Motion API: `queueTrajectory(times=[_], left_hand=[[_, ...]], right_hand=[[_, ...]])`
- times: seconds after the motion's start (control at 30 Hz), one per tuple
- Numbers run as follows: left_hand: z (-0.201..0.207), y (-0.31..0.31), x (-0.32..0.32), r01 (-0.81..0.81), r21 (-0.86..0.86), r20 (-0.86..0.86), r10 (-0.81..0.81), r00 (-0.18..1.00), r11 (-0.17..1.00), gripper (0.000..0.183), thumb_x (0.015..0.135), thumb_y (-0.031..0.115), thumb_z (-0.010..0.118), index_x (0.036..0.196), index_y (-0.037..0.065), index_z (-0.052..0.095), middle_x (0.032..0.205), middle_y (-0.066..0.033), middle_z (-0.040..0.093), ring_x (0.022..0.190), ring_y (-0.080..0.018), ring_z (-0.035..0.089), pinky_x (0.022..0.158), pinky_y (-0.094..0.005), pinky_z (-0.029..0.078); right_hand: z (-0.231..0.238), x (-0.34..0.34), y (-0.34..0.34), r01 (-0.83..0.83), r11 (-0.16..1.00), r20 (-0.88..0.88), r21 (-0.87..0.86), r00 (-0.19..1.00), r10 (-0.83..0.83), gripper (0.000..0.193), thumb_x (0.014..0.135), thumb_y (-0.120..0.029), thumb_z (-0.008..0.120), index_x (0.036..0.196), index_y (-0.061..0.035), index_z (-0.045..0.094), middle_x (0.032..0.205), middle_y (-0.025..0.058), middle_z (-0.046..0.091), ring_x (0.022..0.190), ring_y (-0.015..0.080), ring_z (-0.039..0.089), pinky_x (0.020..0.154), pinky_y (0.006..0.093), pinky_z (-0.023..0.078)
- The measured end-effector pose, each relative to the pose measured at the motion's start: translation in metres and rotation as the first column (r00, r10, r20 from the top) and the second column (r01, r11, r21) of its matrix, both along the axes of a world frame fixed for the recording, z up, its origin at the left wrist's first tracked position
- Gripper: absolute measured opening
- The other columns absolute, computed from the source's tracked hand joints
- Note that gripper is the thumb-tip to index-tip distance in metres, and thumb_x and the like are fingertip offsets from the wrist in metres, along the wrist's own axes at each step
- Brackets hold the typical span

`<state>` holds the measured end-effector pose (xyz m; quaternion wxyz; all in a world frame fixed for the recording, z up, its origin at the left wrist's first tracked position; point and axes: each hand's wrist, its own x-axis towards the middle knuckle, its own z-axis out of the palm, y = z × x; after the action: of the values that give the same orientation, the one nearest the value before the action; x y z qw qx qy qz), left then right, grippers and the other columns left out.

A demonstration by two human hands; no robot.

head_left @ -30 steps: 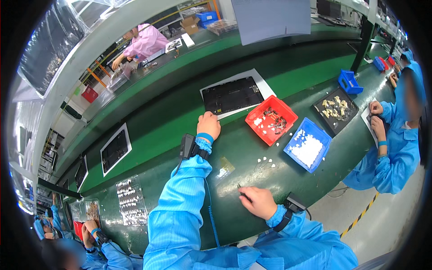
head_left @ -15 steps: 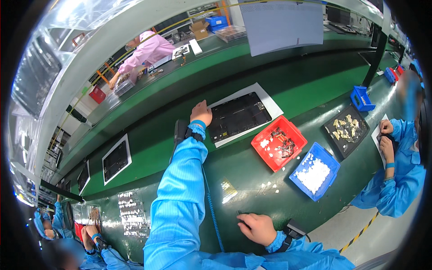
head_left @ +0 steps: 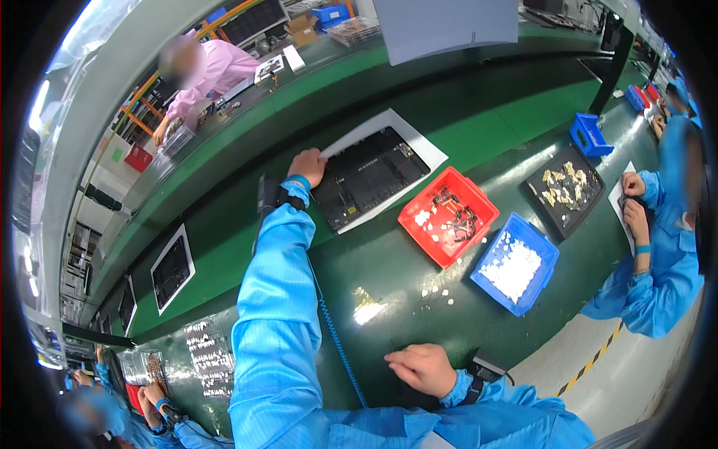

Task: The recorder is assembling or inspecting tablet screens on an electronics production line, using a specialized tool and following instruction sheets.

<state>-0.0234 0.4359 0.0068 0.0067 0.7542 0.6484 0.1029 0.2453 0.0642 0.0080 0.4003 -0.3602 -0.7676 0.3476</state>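
Observation:
My left hand (head_left: pixel 308 167) reaches far forward, its thumb and fingers closed at the left corner of a white sheet (head_left: pixel 432 156). On that sheet lies a flat black device panel (head_left: pixel 374 176) with small fittings along its edges. Close to my body, my right hand (head_left: pixel 425 370) rests low over the dark green bench, thumb and forefinger drawn together. A thin dark sliver shows by those fingertips, too small to name. Nearest to the panel stands a red bin (head_left: pixel 444 259) with dark strips and white bits inside, and beside it a blue bin (head_left: pixel 516 305) full of white pieces.
A black tray (head_left: pixel 567 227) of yellowish pieces and a small blue bin (head_left: pixel 591 138) stand right. Loose white bits (head_left: pixel 436 290) dot the bench. A coiled blue cord (head_left: pixel 334 344) runs beside my left arm. Co-workers sit left and right; another, in pink (head_left: pixel 224 67), works across.
The whole view has shifted, so the bench things appear higher and further left. My left hand stays at the sheet's corner. My right hand keeps nearly the same pose.

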Motion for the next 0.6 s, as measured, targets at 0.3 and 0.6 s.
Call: queueTrajectory(times=[0.3,0.6], left_hand=[[0.098,-0.066,-0.018,-0.100,-0.028,0.186,0.104,0.977,0.995,0.035,0.076,0.033,0.055,0.079,-0.001,0.063,0.080,-0.0238,0.059,0.080,-0.0379,0.057,0.071,-0.0416,0.043],[0.111,-0.285,-0.070,-0.089,-0.317,0.894,0.266,-0.360,0.944,0.016,0.087,0.014,0.046,0.097,0.005,0.054,0.093,-0.0071,0.061,0.087,-0.0200,0.059,0.070,-0.0359,0.048]], right_hand=[[-0.012,0.009,-0.007,0.203,0.962,-0.323,-0.185,0.912,-0.254,0.029,0.064,-0.008,0.070,0.087,-0.0039,0.054,0.073,0.0069,0.060,0.060,0.0161,0.058,0.050,0.0252,0.044],[0.002,0.067,0.010,0.419,0.903,-0.223,0.095,0.893,-0.391,0.008,0.074,-0.004,0.055,0.079,0.0016,0.057,0.080,0.0133,0.058,0.073,0.0246,0.056,0.067,0.0323,0.044]])
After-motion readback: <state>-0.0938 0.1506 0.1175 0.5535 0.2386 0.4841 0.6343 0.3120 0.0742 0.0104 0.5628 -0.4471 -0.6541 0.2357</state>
